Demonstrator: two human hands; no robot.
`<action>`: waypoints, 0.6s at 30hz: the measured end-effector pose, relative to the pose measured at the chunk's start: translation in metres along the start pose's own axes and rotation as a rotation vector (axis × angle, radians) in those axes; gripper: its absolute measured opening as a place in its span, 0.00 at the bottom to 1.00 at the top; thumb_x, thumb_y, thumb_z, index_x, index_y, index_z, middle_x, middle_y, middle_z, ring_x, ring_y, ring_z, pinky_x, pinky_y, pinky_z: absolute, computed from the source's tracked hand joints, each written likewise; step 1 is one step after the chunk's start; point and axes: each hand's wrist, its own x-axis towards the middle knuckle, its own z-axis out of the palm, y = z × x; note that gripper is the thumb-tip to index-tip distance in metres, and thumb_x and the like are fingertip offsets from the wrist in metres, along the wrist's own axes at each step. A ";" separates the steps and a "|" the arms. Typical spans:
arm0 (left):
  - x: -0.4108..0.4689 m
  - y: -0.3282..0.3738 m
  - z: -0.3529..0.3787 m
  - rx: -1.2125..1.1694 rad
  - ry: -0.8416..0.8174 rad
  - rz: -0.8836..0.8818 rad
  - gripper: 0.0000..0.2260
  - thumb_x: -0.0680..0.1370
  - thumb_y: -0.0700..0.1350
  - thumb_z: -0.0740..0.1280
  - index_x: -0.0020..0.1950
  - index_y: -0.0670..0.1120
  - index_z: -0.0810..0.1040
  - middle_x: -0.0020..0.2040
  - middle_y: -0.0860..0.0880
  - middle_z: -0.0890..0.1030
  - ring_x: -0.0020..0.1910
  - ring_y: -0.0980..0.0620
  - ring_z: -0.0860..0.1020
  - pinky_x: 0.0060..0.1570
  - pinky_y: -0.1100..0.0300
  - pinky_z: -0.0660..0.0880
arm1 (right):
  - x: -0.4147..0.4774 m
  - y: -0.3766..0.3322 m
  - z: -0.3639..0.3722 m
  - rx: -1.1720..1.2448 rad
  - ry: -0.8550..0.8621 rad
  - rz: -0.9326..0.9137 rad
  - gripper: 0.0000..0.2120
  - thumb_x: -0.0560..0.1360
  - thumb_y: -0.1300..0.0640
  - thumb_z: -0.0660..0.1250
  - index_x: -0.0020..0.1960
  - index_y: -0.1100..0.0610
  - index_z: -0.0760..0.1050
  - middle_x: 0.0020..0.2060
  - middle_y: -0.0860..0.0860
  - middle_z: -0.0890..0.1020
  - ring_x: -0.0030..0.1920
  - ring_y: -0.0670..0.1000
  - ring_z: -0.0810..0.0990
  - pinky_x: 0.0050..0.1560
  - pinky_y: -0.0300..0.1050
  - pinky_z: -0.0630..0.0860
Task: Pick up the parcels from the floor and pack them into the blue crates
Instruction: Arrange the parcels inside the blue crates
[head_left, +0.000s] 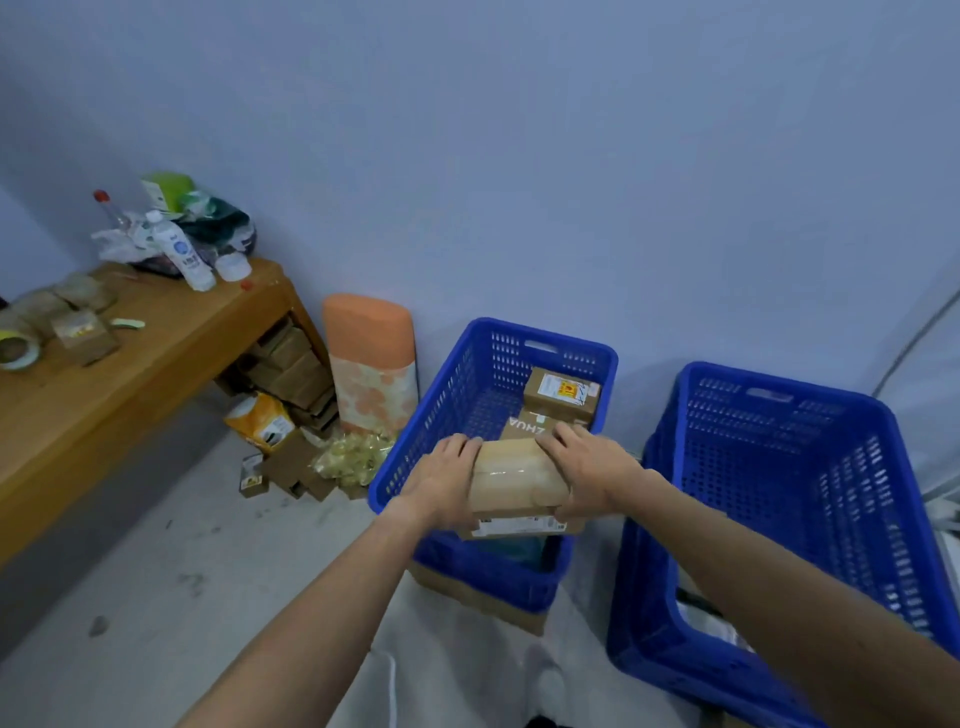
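We hold one tape-wrapped parcel (514, 475) between our two hands, above the near rim of the left blue crate (470, 364). One flatter labelled box (519, 526) lies touching its underside. The left hand (445, 479) grips the parcel's nine o'clock end with its fingers curled over the top. The right hand (589, 467) grips the three o'clock end, fingers bent across the top and thumb on the near side.

At twelve o'clock from the parcel, inside this crate, we count two cardboard boxes: one with a white label (563, 393) and one with printed letters (525, 427), touching each other. A strip of cardboard (478, 597) shows under the crate's near end.

There are two blue crates in all. The second crate (779, 400) stands just beside the first at three o'clock, with something pale (709, 621) at its near end; we cannot tell what.

At ten o'clock an orange roll (370, 353) leans on the wall, and loose boxes (291, 470) and a yellow bag (260, 422) lie near it on the floor. Farther toward nine o'clock a wooden table (156, 353) carries two bottles, one white (182, 254) and one clear with a red cap (110, 208).
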 end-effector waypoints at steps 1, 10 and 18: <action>0.015 -0.004 -0.001 -0.001 0.003 0.008 0.54 0.58 0.58 0.82 0.76 0.49 0.57 0.68 0.51 0.65 0.67 0.48 0.65 0.67 0.49 0.71 | 0.012 0.009 0.001 0.002 0.003 0.002 0.53 0.61 0.33 0.72 0.77 0.49 0.52 0.68 0.49 0.65 0.64 0.51 0.66 0.63 0.51 0.73; 0.109 -0.050 0.007 -0.103 -0.126 0.012 0.56 0.60 0.59 0.79 0.79 0.46 0.52 0.70 0.49 0.61 0.70 0.46 0.62 0.69 0.50 0.68 | 0.106 0.053 0.008 -0.010 -0.123 0.026 0.55 0.63 0.33 0.71 0.79 0.50 0.46 0.74 0.53 0.58 0.72 0.56 0.61 0.73 0.55 0.61; 0.177 -0.121 0.023 -0.331 -0.192 -0.014 0.55 0.52 0.62 0.82 0.73 0.48 0.60 0.60 0.51 0.64 0.60 0.48 0.69 0.59 0.49 0.73 | 0.196 0.052 0.010 -0.032 -0.139 0.094 0.49 0.64 0.34 0.69 0.77 0.52 0.55 0.71 0.52 0.64 0.72 0.55 0.62 0.74 0.54 0.61</action>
